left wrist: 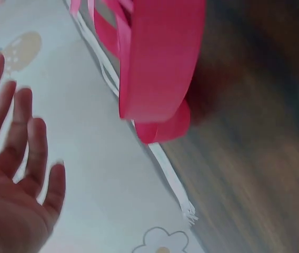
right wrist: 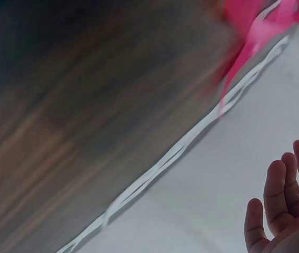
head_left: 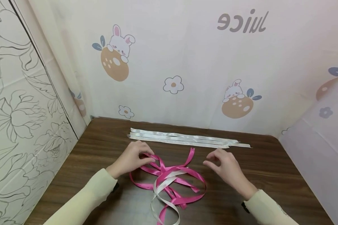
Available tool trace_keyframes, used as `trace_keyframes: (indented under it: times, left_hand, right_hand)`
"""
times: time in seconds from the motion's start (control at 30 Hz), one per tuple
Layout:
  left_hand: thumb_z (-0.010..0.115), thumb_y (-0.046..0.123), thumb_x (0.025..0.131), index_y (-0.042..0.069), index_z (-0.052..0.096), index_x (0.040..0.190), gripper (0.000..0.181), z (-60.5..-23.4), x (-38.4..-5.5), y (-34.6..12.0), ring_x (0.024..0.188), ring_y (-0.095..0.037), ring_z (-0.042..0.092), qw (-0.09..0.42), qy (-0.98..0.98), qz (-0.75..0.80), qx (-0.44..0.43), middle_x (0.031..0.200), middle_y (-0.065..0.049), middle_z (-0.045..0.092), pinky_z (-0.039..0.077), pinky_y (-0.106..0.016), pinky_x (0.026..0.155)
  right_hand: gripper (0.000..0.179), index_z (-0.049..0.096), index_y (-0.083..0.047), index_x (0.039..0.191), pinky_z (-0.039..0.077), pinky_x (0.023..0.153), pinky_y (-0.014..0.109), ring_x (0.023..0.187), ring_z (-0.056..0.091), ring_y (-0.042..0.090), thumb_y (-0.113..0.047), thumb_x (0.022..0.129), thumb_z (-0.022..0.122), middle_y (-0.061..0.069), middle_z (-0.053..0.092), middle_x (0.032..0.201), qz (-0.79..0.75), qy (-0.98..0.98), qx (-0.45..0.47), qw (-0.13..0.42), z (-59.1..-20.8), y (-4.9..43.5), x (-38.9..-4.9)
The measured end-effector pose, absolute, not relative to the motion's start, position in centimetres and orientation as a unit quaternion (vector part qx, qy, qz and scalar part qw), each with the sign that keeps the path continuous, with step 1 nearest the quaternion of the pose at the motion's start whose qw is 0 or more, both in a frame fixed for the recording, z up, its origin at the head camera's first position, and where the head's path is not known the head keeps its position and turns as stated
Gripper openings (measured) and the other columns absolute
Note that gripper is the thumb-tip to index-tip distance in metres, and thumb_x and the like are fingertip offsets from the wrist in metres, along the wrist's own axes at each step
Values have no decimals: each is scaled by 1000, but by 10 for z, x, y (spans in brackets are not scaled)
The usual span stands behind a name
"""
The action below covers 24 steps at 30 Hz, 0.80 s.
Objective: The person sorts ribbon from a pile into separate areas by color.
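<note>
A pale printed backdrop (head_left: 197,56) rises behind a dark wood-grain tabletop (head_left: 270,175), showing two full rabbits (head_left: 119,47) perched on orange fruit, two outlined white flowers (head_left: 173,85), one blue-grey flower (head_left: 325,112) and the word "Juice" (head_left: 242,22) in reversed lettering. A white panel (head_left: 17,115) with line-drawn blooms stands at left.

Near the middle of the tabletop lies a loose tangle of pink ribbon (head_left: 186,200), its loops crossing and curling; at least three pink ends show, but the number of separate pieces cannot be told. A cream ribbon (head_left: 169,180) winds through the tangle and forms a round loop at its near side. Behind it, close to the backdrop, three white strips (head_left: 157,132) lie flat and side by side, their right ends uneven and at least one left end frayed.

A person in pale sleeves (head_left: 87,193) works with two hands. The left hand (head_left: 132,157) is at the far left loop of the pink ribbon, thumb and forefinger apart; the left wrist view shows its fingers loosely spread. The right hand (head_left: 225,162) hovers to the right of the tangle, near the right ends of the white strips, holding nothing, a gap between thumb and forefinger and the other fingers relaxed. One dark object (head_left: 116,187) peeks from under each cuff.
</note>
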<state>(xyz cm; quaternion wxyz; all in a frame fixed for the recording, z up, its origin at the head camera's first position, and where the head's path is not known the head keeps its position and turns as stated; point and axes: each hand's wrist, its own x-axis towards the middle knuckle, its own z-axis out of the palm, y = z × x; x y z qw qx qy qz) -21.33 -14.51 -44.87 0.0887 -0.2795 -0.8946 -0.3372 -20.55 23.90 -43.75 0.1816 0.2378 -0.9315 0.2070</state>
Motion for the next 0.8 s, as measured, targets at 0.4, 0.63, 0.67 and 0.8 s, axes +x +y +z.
trace_keyframes:
  times: [0.4,0.63,0.67,0.8]
  left_hand:
    - [91,31,78,20,81,96,24,-459,-184,-130,101,-10,60,84,-863,-268,-420,98,10,72,46,-39,96]
    - [88,37,79,23,80,98,25,-461,-174,-124,102,-7,58,67,-851,-238,-463,101,14,72,45,-38,101]
    - [88,37,79,23,79,99,25,-462,-173,-123,102,-7,57,64,-850,-234,-468,102,15,72,45,-38,102]
    - [88,39,79,24,80,101,27,-466,-169,-121,103,-6,58,56,-849,-220,-478,102,15,72,45,-37,103]
  right_hand:
    - [31,71,-26,88,46,83,32,78,53,-3,-26,68,94,-19,61,84,208,-892,342,210,-439,204,-158]
    - [26,71,-25,90,43,85,28,77,54,0,-36,76,90,-16,63,86,226,-875,377,203,-444,189,-144]
    - [25,71,-26,91,44,85,28,78,55,-1,-38,78,89,-16,64,86,227,-875,378,198,-445,187,-143]
    - [24,71,-26,91,43,87,27,80,54,-2,-41,80,87,-16,64,87,224,-876,384,187,-450,179,-137]
